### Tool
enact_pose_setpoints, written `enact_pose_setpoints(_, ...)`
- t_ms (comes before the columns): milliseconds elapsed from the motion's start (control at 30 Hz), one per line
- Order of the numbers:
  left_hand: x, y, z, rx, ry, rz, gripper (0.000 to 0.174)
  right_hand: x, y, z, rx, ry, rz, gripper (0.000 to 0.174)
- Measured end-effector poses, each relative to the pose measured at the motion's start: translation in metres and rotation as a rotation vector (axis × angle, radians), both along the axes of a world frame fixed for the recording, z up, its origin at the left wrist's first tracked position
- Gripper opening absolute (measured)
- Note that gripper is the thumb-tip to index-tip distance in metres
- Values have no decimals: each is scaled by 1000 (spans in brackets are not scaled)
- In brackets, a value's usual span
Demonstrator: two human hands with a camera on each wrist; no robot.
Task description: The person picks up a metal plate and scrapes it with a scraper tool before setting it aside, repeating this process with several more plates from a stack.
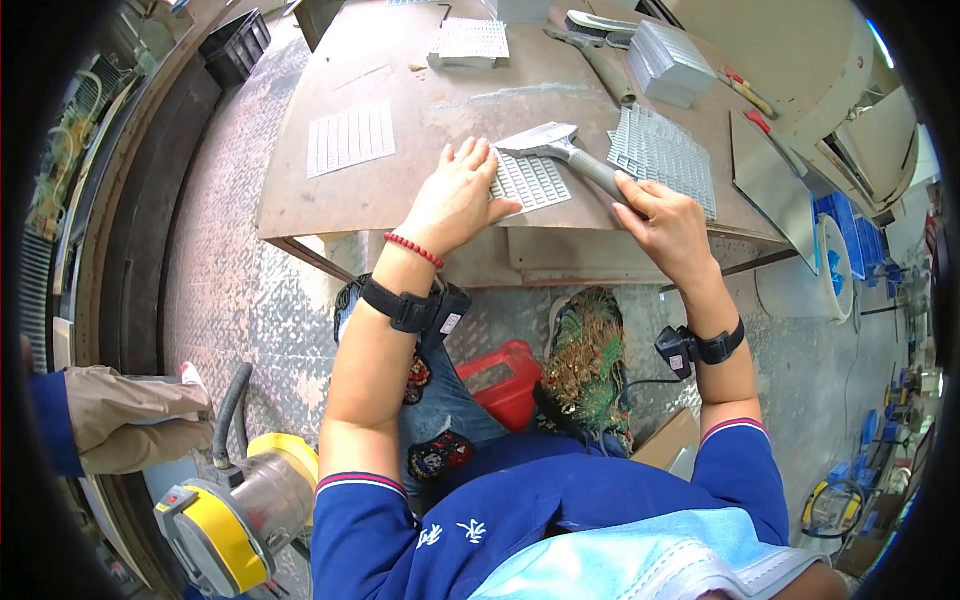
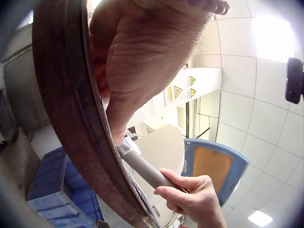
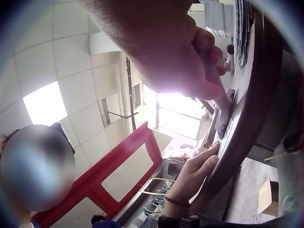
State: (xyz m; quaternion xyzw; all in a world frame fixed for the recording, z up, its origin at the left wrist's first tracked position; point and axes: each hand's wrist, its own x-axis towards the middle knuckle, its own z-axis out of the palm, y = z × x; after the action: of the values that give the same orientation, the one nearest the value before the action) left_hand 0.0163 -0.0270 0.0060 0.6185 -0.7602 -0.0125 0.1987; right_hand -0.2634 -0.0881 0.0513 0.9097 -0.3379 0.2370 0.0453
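My left hand (image 1: 455,195) lies fingers extended on the left part of a thin grey sheet (image 1: 538,185) patterned with rows of small slots, near the table's front edge. In my right hand (image 1: 665,222) I grip the grey handle of a scraper (image 1: 590,168); its broad flat head lies over the sheet's upper edge, close to my left fingertips. The left wrist view shows the scraper's handle (image 2: 149,171) slanting down to the left hand's thumb. Fingers wrap the handle in the right wrist view, where the left hand (image 3: 194,173) presses by the scraper's head.
A similar sheet (image 1: 352,138) lies to the left on the table (image 1: 300,205). A stack of slotted sheets (image 1: 662,155) sits right, with a taller stack (image 1: 672,62), a brush (image 1: 600,25) and a hammer-like tool (image 1: 605,72) behind. A yellow vacuum cleaner (image 1: 235,510) stands on the floor.
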Motion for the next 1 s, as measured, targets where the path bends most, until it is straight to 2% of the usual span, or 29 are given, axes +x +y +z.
enact_pose_setpoints(67,0,-1,-3,-17,9,1,70,6,0,3,8,16,-22,31)
enact_pose_setpoints(233,2,-3,-3,-29,9,-7,69,-3,-11,-4,46,-204,13,31)
enact_pose_setpoints(400,10,-2,-5,-66,86,-69,67,-36,15,7,190,-317,30,35)
enact_pose_setpoints(533,23,3,2,-87,28,41,70,-63,38,13,239,-240,33,37)
enact_pose_setpoints(633,26,10,14,100,-37,31,76,-71,50,13,268,-219,51,37)
enact_pose_setpoints(867,27,8,8,78,-72,36,80,-67,51,18,99,-59,104,39)
enact_pose_setpoints(1000,27,7,6,70,-70,39,79,-59,49,19,95,-44,115,39)
